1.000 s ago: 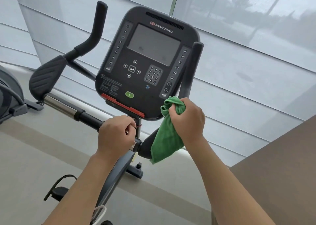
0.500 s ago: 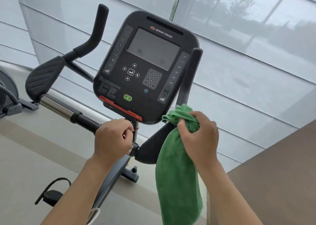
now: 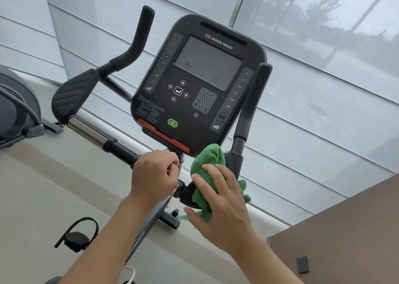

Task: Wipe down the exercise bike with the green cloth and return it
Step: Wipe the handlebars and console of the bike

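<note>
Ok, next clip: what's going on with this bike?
A person is wiping down an exercise bike. The right hand presses a green cloth against the right handlebar, near its base just below the console, fingers spread over the cloth. The left hand grips the left handlebar beside the console post. The cloth is bunched, with part of it hanging under the palm. The console screen is dark.

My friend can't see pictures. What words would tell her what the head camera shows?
A person's right hand presses a green cloth onto the exercise bike's right elbow pad, while the left hand grips the handlebar. Above the hands sits a dark console with a blank screen, before a shaded window.
</note>
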Demonstrator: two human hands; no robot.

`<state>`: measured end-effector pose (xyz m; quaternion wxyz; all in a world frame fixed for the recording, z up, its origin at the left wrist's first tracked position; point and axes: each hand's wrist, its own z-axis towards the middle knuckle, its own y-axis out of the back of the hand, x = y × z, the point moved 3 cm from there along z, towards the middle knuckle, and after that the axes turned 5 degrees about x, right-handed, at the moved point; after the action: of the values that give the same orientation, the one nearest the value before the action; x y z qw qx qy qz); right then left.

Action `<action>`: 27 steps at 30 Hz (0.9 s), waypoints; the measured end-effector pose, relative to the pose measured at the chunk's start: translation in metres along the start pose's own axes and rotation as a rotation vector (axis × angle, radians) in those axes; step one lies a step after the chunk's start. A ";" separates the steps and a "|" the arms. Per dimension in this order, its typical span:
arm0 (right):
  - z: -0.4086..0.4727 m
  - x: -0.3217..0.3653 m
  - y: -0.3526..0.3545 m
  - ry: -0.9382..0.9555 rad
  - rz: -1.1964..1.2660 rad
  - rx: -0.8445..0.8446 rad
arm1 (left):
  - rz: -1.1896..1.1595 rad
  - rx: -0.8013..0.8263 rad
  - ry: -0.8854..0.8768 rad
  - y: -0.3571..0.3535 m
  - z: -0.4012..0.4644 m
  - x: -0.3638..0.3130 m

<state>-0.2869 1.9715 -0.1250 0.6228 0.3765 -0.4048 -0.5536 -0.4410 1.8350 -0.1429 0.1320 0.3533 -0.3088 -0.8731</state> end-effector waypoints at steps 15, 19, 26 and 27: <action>0.061 -0.061 0.028 0.147 0.092 -0.195 | 0.002 0.011 -0.005 0.002 0.000 -0.002; 0.087 -0.061 0.034 -0.117 0.036 -0.214 | 0.009 0.019 -0.004 0.005 -0.001 -0.006; 0.032 0.026 -0.003 0.098 -0.055 -0.192 | -0.003 0.026 -0.017 0.007 -0.002 -0.005; 0.021 0.030 -0.006 0.091 -0.038 -0.216 | -0.008 0.022 -0.022 0.007 -0.002 -0.005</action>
<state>-0.3073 1.9406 -0.1200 0.6668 0.3394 -0.3073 -0.5880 -0.4360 1.8309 -0.1365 0.1210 0.3464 -0.3184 -0.8741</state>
